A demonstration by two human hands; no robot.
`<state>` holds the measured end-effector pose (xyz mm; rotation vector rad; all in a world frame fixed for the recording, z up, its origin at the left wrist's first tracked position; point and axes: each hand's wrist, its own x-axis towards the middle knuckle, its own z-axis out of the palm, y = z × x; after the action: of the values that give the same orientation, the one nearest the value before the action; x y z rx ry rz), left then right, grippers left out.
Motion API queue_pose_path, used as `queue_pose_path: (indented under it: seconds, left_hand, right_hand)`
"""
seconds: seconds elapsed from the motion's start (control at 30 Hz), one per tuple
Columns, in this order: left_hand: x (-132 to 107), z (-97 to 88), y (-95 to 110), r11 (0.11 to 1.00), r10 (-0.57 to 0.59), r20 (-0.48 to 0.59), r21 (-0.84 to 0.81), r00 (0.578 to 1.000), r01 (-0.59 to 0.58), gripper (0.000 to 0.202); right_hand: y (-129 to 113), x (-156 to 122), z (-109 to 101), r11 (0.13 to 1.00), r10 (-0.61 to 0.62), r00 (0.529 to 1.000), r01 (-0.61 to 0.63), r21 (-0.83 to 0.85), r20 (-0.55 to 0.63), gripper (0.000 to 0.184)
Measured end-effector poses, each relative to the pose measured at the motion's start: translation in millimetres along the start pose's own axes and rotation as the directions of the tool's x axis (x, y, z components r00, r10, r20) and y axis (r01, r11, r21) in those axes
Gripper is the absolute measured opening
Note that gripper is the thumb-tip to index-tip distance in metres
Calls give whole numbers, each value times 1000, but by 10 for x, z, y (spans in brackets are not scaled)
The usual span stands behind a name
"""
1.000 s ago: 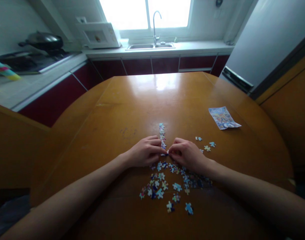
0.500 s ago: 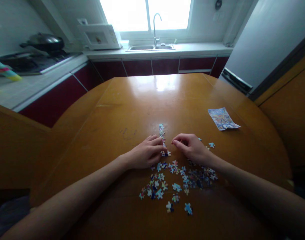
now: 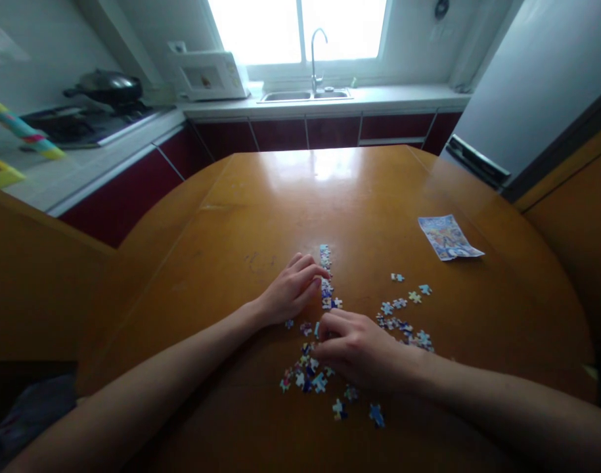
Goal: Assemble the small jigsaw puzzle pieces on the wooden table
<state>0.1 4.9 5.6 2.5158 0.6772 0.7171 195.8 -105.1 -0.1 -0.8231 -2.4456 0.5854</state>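
Working at a broad wooden table. Curling the right hand palm-down at the near side; being unable to tell whether gripping anything. Holding the left hand half open, farther off and to the left. Having a printed sheet lying far right. Touching with that left hand a joined jigsaw strip running far to near. Scattering around the right hand: loose jigsaw pieces.

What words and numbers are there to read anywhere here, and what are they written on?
None that I can read.
Printed paper sheet: too blurred to tell any letters.
Puzzle pieces: too small to tell.
White microwave: its markings are too small to read.
Dark marks on the table: no clear letters.
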Motion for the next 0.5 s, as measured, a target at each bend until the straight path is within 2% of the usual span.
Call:
queue_pose_path:
  seconds: [0.17, 0.5]
  left_hand:
    - [-10, 2, -1, 1000, 27, -33, 3, 999, -27, 24]
    - [-14, 17, -10, 998, 55, -36, 20, 998, -54, 21]
  right_hand:
    - [17, 45, 40, 999, -33, 998, 33, -3, 50, 8]
    - [4, 89, 21, 995, -49, 992, 58, -81, 113, 15]
